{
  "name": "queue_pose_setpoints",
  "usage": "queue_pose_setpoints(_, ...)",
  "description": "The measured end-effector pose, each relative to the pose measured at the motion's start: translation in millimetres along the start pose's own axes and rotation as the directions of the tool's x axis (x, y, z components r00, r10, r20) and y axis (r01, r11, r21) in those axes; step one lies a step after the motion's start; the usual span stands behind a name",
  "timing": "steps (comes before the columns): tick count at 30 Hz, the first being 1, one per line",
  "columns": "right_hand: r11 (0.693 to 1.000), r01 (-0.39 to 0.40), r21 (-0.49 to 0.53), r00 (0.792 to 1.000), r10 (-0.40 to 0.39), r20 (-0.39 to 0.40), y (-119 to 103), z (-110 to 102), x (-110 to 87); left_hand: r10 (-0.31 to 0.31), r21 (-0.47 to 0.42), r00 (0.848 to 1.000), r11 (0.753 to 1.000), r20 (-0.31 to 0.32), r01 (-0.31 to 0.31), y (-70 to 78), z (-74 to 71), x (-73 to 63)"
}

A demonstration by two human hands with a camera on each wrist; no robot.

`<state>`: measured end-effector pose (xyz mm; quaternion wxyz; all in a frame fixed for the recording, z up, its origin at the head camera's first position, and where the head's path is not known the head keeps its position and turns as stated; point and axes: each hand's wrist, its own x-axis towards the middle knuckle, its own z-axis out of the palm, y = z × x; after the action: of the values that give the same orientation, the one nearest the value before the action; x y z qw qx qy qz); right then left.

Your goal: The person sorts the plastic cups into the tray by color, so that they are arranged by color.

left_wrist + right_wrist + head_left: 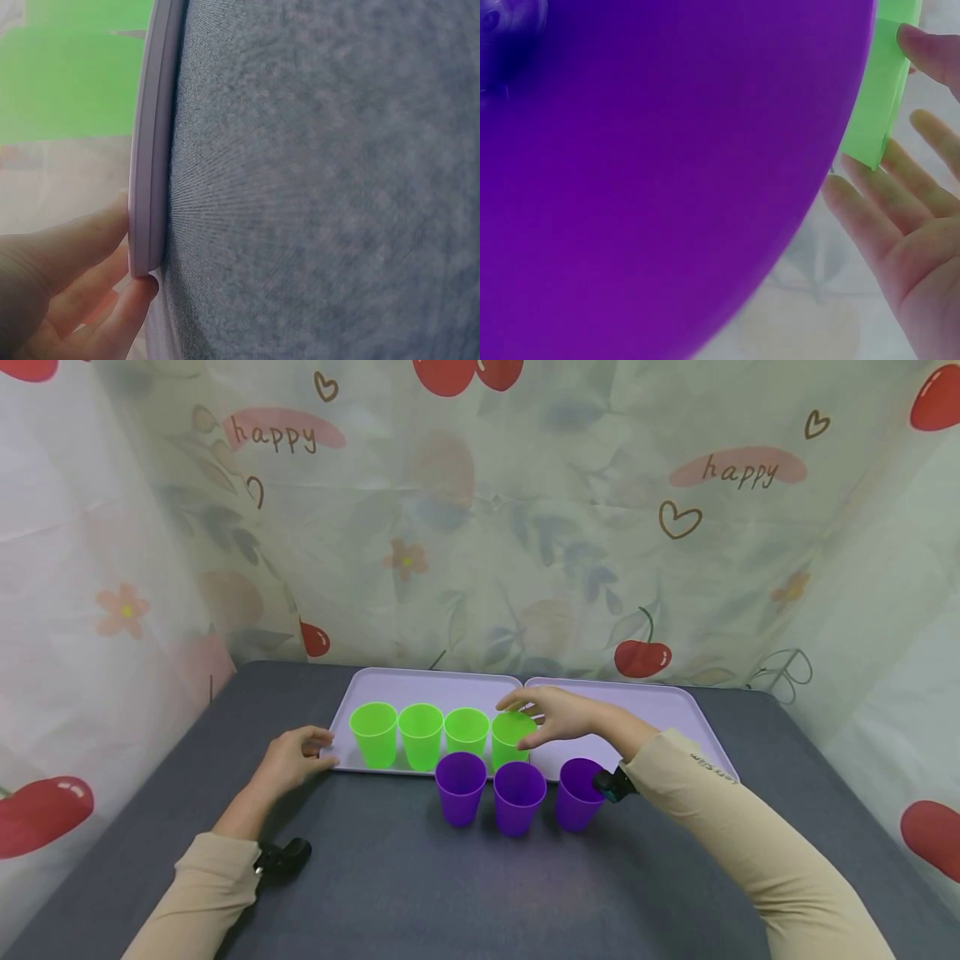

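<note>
My left hand [294, 758] holds the near left corner of the left lilac tray [442, 681], its fingertips around the rim [150, 180]. A row of several green cups stands upright along this tray's near edge. Over the rightmost green cup [507, 752] is my right hand [558, 714], thumb at the near side and the other fingers spread around the far side. The right wrist view shows the thumb at this cup's edge and loosely extended fingers. Three purple cups, left [461, 789], middle [518, 802] and right [577, 797], stand on the dark table before the trays.
A second lilac tray [678, 697] adjoins the first on the right, partly behind my right arm. The right purple cup stands beneath my right wrist, close to its black wrist device [615, 783]. A patterned curtain [495, 568] hangs behind the dark table [360, 877].
</note>
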<state>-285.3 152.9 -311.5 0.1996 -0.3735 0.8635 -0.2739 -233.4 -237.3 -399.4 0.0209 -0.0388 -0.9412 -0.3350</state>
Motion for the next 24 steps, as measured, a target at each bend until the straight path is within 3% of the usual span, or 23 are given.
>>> queue_pose_setpoints(17,0.998,-0.011,-0.065,1.0,0.011,0.001,-3,-2,-2.1,-0.002,-0.002,1.0,1.0,0.005,0.002,0.1,-0.3,0.0)
queue_pose_setpoints(24,1.0,-0.006,-0.012,0.997,0.006,-0.071,-10,-10,-9.7,-0.002,0.002,1.0,1.0,0.01,0.002,-0.9,-0.1,0.8)
